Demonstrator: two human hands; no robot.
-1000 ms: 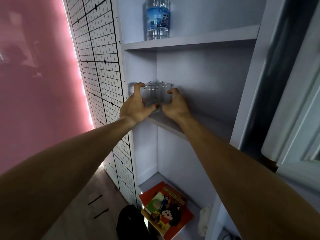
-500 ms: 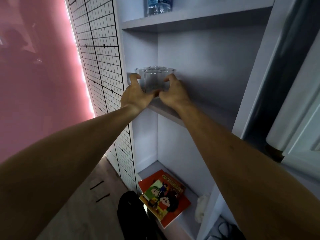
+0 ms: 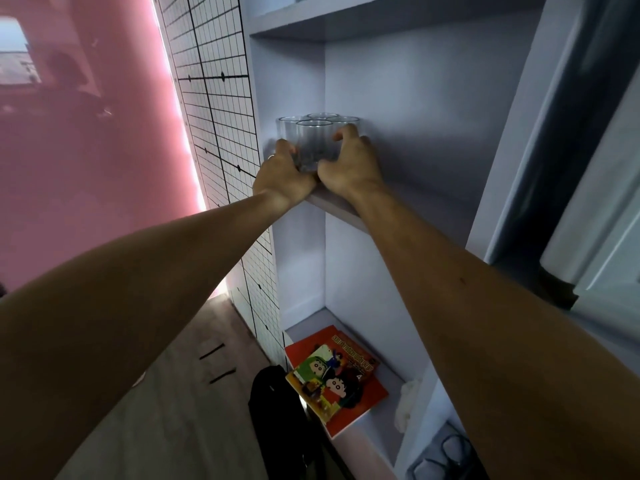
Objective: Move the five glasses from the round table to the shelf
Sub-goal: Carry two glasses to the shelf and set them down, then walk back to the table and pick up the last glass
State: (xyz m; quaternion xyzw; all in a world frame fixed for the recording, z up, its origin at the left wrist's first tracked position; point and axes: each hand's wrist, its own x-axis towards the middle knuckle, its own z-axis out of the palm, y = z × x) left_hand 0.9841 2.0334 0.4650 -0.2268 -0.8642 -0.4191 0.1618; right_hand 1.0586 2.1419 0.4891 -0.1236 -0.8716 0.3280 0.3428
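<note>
Four rims show in the cluster of clear glasses (image 3: 313, 140) standing upright at the front left of the middle shelf (image 3: 346, 211); a fifth may be hidden behind the others or the hands, and I cannot tell. The left hand (image 3: 282, 174) cups the cluster from its left side, fingers curled against the nearest glass wall. The right hand (image 3: 349, 164) cups it from the right, fingers bent like a claw over the right-hand glass, thumb low near the shelf edge. Both hands grip the group between them, thumbs almost meeting at the front.

The glasses lie straight ahead of both hands, just past the fingertips, long axes vertical, open mouths up. Neither hand is clearly nearer; they flank the cluster evenly. The bases appear to sit on the shelf board, so the placing looks nearly done, and the next move probably needs only a release sideways and back without nudging the front glass off the lip.

Below, on the bottom shelf, lies an orange comic book (image 3: 334, 379) with cartoon figures; its title lettering is too small and skewed to read.
</note>
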